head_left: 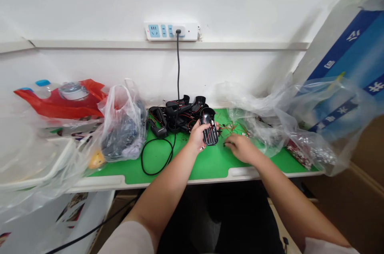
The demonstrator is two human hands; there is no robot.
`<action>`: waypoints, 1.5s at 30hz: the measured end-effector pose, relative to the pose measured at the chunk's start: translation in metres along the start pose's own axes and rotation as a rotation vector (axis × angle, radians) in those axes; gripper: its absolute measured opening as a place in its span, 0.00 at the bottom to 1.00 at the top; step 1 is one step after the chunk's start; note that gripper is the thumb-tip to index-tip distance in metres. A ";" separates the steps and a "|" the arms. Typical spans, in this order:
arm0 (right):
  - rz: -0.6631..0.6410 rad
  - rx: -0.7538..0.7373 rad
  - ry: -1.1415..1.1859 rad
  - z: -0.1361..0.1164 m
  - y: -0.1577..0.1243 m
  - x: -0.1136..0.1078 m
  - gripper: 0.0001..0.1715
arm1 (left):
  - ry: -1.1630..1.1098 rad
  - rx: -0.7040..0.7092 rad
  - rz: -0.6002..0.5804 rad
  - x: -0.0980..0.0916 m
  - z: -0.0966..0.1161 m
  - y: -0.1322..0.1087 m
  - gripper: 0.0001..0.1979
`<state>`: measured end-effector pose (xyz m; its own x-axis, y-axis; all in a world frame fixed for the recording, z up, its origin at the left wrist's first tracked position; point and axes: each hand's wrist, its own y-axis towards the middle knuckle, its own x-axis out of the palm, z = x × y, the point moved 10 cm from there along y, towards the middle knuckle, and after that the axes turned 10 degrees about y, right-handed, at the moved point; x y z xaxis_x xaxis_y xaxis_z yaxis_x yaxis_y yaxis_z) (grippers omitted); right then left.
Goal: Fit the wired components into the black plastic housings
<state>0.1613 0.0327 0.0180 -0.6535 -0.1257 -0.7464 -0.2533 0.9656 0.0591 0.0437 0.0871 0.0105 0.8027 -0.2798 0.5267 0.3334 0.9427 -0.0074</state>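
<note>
- A black ribbed plastic casing [209, 127] sits in the person's left hand, raised just above the green mat, with thin red wires lying across its open side.
- Its long axis runs nearly upright in the view, leaning slightly, and its rounded end points away from the person toward the wall.
- The left hand [198, 136] has a closed grip around the casing's lower part.
- The right hand [241, 148] is low over the mat, just beside the casing, with its fingers [229, 145] curled downward; whether that grip pinches anything, I cannot tell.
- A tangle of thin copper-coloured wires [232, 128] lies between the casing and a crumpled clear plastic bag [258, 126].
- Behind the left hand is a heap of black casings [177, 116].
- A black cable [156, 162] loops on the green mat [207, 170] and rises to a wall power strip [171, 31].
- A clear bag of dark items [123, 122] and a red plastic bag [60, 102] stand on the left.
- A blue-and-white carton [342, 62] leans on the right.
</note>
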 end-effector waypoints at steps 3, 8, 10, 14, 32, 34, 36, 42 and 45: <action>0.039 0.044 0.454 0.000 0.014 -0.023 0.13 | 0.029 0.001 0.000 -0.001 0.002 -0.001 0.16; -0.074 -0.112 0.683 -0.027 0.048 -0.034 0.14 | 0.144 0.014 0.047 -0.007 0.007 -0.002 0.17; -0.106 -0.174 0.746 -0.033 0.056 -0.028 0.14 | 0.192 0.030 0.096 -0.013 0.010 -0.001 0.17; -0.111 -0.204 0.885 -0.028 0.059 -0.014 0.12 | 0.234 0.024 0.135 -0.017 0.010 -0.001 0.17; 0.003 0.043 1.387 0.002 0.057 0.002 0.12 | 0.319 0.008 0.171 -0.007 0.012 -0.009 0.23; 0.009 0.038 1.385 0.004 0.058 0.003 0.12 | 0.334 0.009 0.167 -0.007 0.012 -0.009 0.23; 0.010 0.035 1.380 0.005 0.058 0.004 0.12 | 0.347 0.014 0.165 -0.008 0.011 -0.009 0.22; 0.041 -0.015 1.328 0.001 0.058 -0.001 0.10 | 0.371 0.025 0.168 -0.011 0.006 -0.007 0.26; 0.056 -0.069 1.281 -0.002 0.058 -0.004 0.09 | 0.395 0.046 0.181 -0.014 0.006 -0.006 0.29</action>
<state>0.1474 0.0888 0.0257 -0.8707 -0.2508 0.4231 -0.2143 0.9677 0.1325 0.0272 0.0864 0.0077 0.9767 -0.1487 0.1550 0.1547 0.9876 -0.0273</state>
